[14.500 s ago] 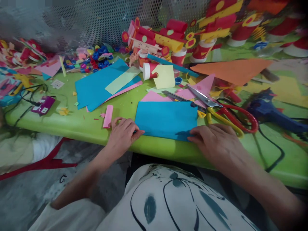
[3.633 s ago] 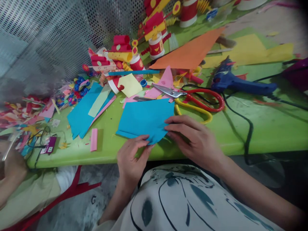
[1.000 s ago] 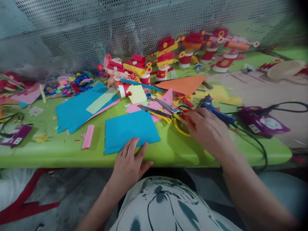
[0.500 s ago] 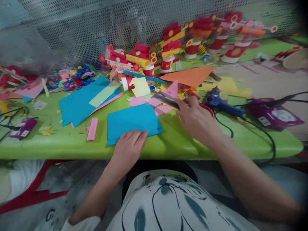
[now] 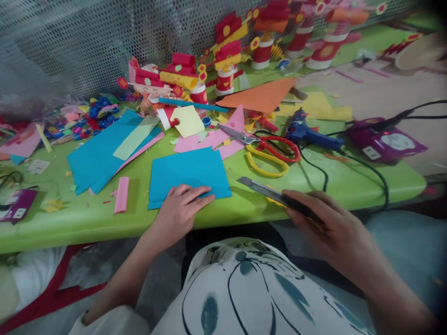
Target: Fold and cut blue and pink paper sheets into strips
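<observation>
A folded sheet of blue paper (image 5: pixel 188 170) lies near the table's front edge. My left hand (image 5: pixel 181 202) rests on its lower part, fingers stretched out and pressing it flat. To the right, my right hand (image 5: pixel 324 223) is closed around the handle of a utility knife (image 5: pixel 267 190). Its blade is out and points left, just short of the blue paper's right corner. Beyond the knife, a pair of scissors (image 5: pixel 268 153) with one red and one yellow handle loop lies on pink paper scraps (image 5: pixel 192 142).
A blue glue gun (image 5: pixel 310 132) and a purple power box (image 5: pixel 384 139) with black cords are at the right. Orange paper (image 5: pixel 260 94) and several red-and-white cup models (image 5: pixel 225 79) stand behind. More blue sheets (image 5: pixel 94 156) and a pink paper roll (image 5: pixel 121 194) lie left.
My right hand has drawn back toward the front edge with the utility knife, leaving the scissors uncovered on the table. My left hand stays on the blue paper. The view has shifted right.
</observation>
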The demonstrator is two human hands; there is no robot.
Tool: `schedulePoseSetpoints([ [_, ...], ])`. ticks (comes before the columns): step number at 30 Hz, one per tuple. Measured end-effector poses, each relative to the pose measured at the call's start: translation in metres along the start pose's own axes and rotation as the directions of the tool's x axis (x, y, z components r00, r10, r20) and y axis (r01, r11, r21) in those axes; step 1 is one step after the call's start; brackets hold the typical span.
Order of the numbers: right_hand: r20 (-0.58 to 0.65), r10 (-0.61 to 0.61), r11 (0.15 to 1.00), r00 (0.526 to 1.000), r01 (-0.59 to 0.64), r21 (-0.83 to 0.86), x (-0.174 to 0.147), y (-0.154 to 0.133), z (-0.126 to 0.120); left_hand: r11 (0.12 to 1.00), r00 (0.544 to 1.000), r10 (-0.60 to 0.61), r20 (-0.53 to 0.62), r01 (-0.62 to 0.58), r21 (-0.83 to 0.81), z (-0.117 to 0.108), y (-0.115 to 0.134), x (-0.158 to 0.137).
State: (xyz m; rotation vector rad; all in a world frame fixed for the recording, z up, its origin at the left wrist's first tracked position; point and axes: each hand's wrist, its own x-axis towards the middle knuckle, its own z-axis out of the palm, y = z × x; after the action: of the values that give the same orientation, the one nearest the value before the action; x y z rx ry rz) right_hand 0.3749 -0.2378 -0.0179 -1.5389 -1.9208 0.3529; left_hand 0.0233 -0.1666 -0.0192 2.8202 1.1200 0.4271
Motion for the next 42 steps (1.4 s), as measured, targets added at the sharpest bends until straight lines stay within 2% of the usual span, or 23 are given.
schedulePoseSetpoints([
  [8,0.023,-0.08,0.996,0.997,0.081,-0.042,-0.005,0.001,0.01,0.992,0.996,0.085,-0.026,-0.087,-0.092,0.001,-0.01,-0.003],
  [20,0.011,-0.067,0.997,0.998,0.066,0.041,-0.003,-0.003,0.011,0.995,0.996,0.078,0.053,-0.075,-0.066,-0.001,-0.012,-0.01],
  [26,-0.002,-0.106,0.994,0.994,0.106,-0.013,0.0,0.0,0.012,0.991,0.995,0.086,0.059,-0.079,-0.109,-0.006,-0.011,-0.009],
  [32,0.048,-0.133,0.989,0.99,0.136,-0.066,0.002,0.002,0.013,0.995,0.995,0.086,0.056,-0.083,-0.053,-0.006,-0.007,-0.01],
  [42,0.12,-0.118,0.993,0.986,0.116,0.027,0.001,0.001,0.002,0.993,0.989,0.101,0.106,-0.107,0.05,-0.005,0.0,-0.01],
])
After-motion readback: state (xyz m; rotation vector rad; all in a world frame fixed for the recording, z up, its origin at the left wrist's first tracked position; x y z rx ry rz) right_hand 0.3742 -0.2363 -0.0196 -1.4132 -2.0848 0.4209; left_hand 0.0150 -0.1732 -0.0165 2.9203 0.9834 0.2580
